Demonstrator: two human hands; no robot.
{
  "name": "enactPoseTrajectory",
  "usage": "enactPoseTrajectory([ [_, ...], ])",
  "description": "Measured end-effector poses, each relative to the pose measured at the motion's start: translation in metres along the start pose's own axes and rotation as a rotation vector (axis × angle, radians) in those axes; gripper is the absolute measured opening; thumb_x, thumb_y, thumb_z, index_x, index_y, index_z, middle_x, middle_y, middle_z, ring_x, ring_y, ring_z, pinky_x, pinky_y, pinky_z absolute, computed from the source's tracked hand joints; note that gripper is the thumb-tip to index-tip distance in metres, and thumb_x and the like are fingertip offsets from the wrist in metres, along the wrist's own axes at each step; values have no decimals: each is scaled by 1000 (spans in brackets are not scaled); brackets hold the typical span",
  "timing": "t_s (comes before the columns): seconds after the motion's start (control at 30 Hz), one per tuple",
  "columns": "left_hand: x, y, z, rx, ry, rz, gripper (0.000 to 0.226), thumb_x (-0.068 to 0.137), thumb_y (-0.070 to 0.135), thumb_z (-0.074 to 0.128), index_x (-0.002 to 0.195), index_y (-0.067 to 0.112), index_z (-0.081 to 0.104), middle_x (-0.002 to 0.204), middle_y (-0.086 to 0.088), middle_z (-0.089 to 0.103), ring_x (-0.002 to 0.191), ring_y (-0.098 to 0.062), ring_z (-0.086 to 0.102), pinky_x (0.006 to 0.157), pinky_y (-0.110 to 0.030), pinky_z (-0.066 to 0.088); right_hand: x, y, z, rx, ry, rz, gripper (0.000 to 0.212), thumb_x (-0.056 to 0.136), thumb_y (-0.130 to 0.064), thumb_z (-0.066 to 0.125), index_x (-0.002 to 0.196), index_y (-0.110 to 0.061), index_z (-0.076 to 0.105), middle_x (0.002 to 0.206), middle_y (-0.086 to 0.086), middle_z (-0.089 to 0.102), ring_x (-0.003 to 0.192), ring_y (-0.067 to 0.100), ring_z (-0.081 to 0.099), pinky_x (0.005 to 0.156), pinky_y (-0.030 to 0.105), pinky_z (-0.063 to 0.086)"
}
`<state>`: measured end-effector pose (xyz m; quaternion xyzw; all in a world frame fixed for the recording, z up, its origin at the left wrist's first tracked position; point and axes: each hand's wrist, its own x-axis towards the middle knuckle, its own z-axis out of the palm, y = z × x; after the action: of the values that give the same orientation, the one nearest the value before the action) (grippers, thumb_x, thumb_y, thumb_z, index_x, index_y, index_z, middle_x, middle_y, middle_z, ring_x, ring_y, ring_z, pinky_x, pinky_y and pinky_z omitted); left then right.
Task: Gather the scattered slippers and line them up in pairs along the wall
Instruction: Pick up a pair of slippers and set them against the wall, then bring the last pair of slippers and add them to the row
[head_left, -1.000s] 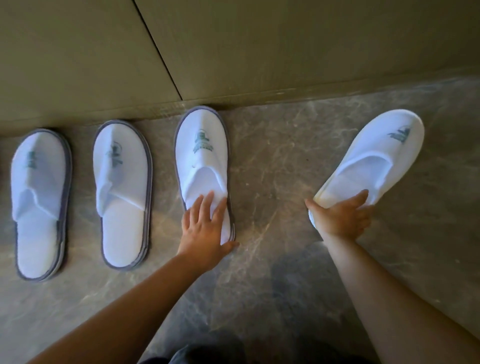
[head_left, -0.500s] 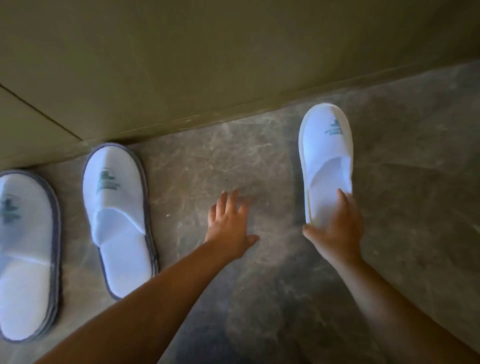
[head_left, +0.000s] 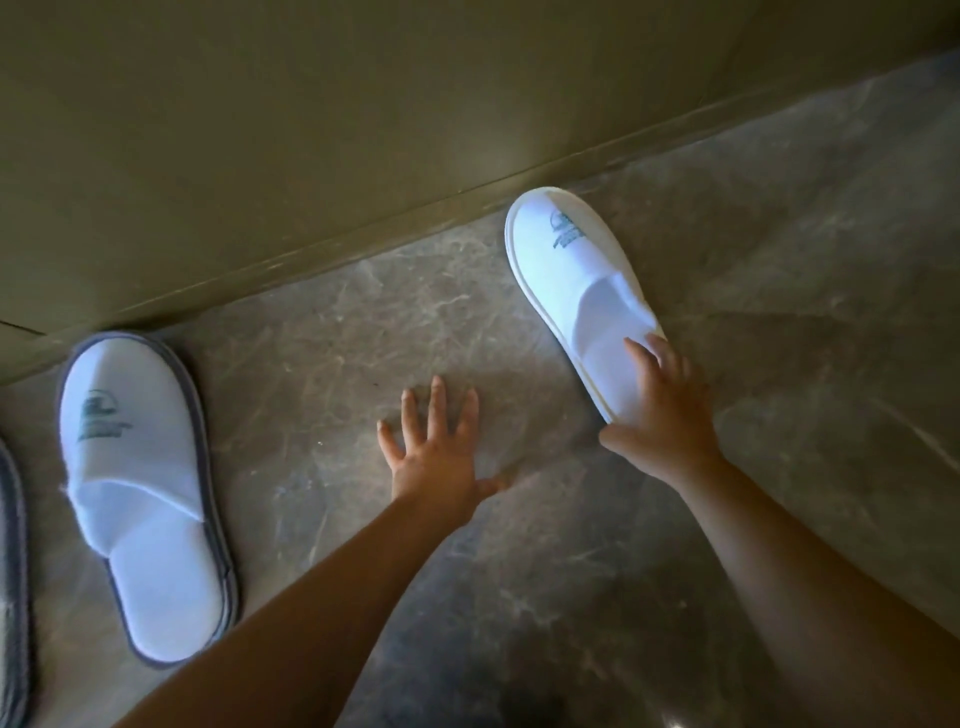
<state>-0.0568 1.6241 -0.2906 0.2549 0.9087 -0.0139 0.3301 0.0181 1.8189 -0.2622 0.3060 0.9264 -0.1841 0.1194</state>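
On the grey marble floor (head_left: 363, 322), our right hand (head_left: 662, 421) grips the white cloth slipper's (head_left: 576, 280) heel; our left hand (head_left: 436, 457) rests spread flat, empty.

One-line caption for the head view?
Right hand presses a white-edged white cloth slipper toward the wall; left hand spread flat on marble floor.

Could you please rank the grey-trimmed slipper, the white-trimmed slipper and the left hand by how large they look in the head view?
1. grey-trimmed slipper, though it lies nearer the camera, which may inflate it.
2. white-trimmed slipper, its heel hidden under the right hand.
3. left hand, fingers spread over the floor.
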Motion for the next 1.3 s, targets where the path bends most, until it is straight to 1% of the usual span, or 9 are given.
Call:
enactPoseTrajectory([
  [0.33,0,0,-7,3,-44,13,100,74,63,51,140,27,-15,152,-8,-24,138,-39,-20,110,-60,-4,-1,-7,-7,-19,-87,42,72,74,-31,65,134,-14,29,150,12,20,134,36,20,109,45,19],
  [0.43,-6,-6,-28,-38,-63,69,84,80,49,55,142,20,6,154,-12,-1,141,-35,1,114,-50,10,-18,-26,-17,51,35,-10,51,79,-23,61,124,-5,45,141,18,37,127,37,34,104,40,27],
  [0.57,-52,-23,-81,-262,-29,131,62,84,37,54,135,11,28,139,-16,40,125,-33,40,102,-43,36,-65,-77,-51,247,169,-125,28,77,-9,60,104,0,59,115,20,58,109,33,52,84,28,35],
  [0.73,-167,-64,-178,-533,75,90,43,84,29,56,123,13,46,123,-13,56,107,-30,55,90,-34,42,-145,-171,-151,466,84,-160,15,79,-15,56,90,-10,65,88,2,68,83,13,59,67,13,37],
  [0.8,-224,-79,-222,-580,102,59,39,83,29,56,119,12,50,120,-12,59,105,-29,56,87,-32,43,-178,-212,-205,487,65,-207,17,78,-17,55,90,-11,65,82,-7,62,79,3,54,67,-1,34],
  [0.9,-315,-100,-294,-602,112,24,38,85,29,53,119,14,51,119,-8,60,106,-26,56,86,-28,41,-228,-275,-290,495,20,-273,15,80,-11,57,92,-9,65,81,-10,59,75,2,53,67,-6,31],
  [1.13,-529,-154,-443,-607,243,-103,39,86,32,50,121,15,48,120,-10,59,105,-28,56,89,-35,44,-347,-413,-445,560,-94,-419,13,82,-13,55,89,-19,64,71,-25,53,67,-19,50,64,-3,36],
  [1.23,-602,-178,-476,-663,363,-213,37,86,32,51,117,12,51,117,-11,60,103,-28,57,87,-35,45,-393,-456,-477,590,-135,-488,21,81,-14,55,79,-36,57,68,-23,55,67,-13,53,65,3,39],
  [1.3,-645,-192,-485,-740,434,-303,36,85,30,52,116,12,52,117,-8,61,104,-25,57,85,-29,43,-421,-481,-487,575,-200,-531,20,81,-15,56,78,-36,56,69,-20,56,69,-2,55,72,18,44],
])
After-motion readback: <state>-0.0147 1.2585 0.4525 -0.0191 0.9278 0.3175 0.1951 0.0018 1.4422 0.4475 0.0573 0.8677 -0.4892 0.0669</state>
